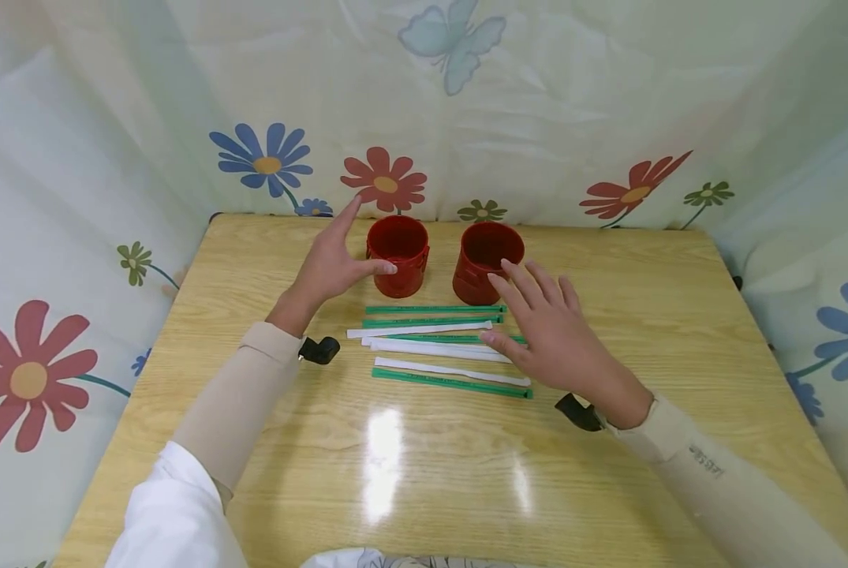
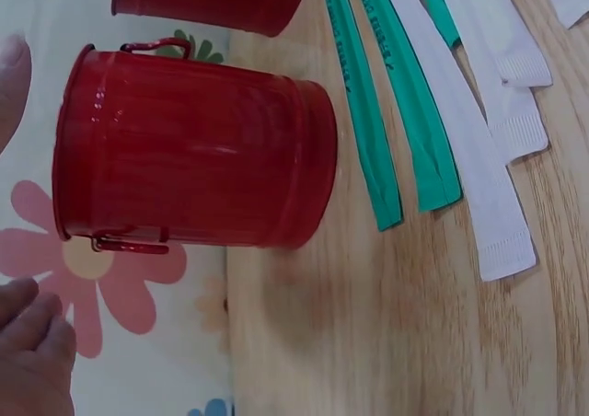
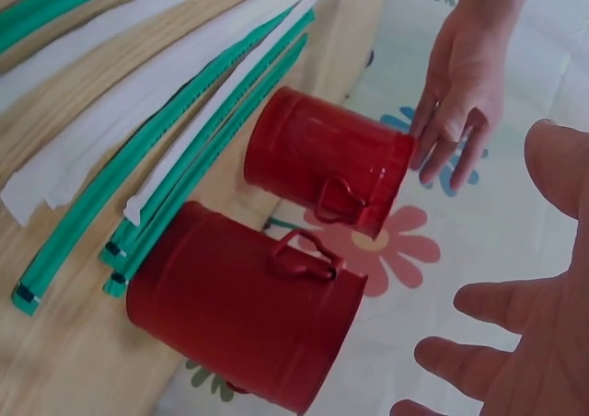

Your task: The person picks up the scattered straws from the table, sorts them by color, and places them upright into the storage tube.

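Note:
Two red metal buckets with small side handles stand upright at the back of the table: a left bucket and a right bucket. My left hand is beside the left bucket, thumb and fingers spread apart, holding nothing. Above the near right side of the right bucket hovers my right hand, its fingers spread and nothing in them. In front of the buckets lie several long thin paper-wrapped sticks, some in green wrappers and some in white wrappers. They lie roughly side by side, partly overlapping.
The wooden table ends at a flowered curtain behind the buckets and at both sides. A black wrist camera juts out below the left hand, another camera below the right.

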`<state>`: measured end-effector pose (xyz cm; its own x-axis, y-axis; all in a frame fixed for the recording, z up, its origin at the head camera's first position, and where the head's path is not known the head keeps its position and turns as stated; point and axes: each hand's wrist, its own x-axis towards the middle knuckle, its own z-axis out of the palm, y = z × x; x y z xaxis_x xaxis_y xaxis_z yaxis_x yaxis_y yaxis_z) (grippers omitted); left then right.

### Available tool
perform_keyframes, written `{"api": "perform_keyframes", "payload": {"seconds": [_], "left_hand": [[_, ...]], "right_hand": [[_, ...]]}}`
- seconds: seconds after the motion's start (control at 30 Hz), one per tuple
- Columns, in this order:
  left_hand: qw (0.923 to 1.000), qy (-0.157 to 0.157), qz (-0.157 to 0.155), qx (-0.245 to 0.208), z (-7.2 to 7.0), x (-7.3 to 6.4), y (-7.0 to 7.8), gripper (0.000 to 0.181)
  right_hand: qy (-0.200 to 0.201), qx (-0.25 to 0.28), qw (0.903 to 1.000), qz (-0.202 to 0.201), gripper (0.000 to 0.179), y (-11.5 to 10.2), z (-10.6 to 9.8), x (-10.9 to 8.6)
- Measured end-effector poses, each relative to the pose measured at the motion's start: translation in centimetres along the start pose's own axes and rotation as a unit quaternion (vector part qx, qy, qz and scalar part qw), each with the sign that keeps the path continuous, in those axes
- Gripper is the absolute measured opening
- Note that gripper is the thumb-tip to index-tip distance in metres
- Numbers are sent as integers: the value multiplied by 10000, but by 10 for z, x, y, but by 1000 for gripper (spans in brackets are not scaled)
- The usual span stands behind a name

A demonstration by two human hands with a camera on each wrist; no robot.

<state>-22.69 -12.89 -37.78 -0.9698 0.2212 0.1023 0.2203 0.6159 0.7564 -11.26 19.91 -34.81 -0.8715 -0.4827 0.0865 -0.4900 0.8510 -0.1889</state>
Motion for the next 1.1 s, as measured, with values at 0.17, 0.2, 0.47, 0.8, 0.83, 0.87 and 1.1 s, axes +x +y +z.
{"api": "perform_keyframes", "payload": {"seconds": [0.17,0.2,0.47,0.8,0.83,0.87,1.1], "left_hand": [[9998,-95,35,-154,3,2,-3,114],[9998,-136,12,-162,3,3,-4,115],[9995,-238,-140,-179,6,10,-6,113],[9983,-542,-196,115,10,13,-4,110],[9983,-538,-191,148,10,14,-3,109],[9983,-532,-176,166,10,14,-2,109],[9983,-515,-113,250,9,16,2,103]], "right_hand": [[-51,132,9999,-49,81,-3,1,-2],[-67,144,9999,-46,81,-3,2,-2],[-157,353,9993,22,77,-5,7,-1],[-266,460,9986,-39,77,-7,24,-5],[-249,480,9985,-41,76,-6,25,-4],[-237,498,9985,-40,76,-5,26,-4],[-99,766,9970,74,70,12,35,3]]}}
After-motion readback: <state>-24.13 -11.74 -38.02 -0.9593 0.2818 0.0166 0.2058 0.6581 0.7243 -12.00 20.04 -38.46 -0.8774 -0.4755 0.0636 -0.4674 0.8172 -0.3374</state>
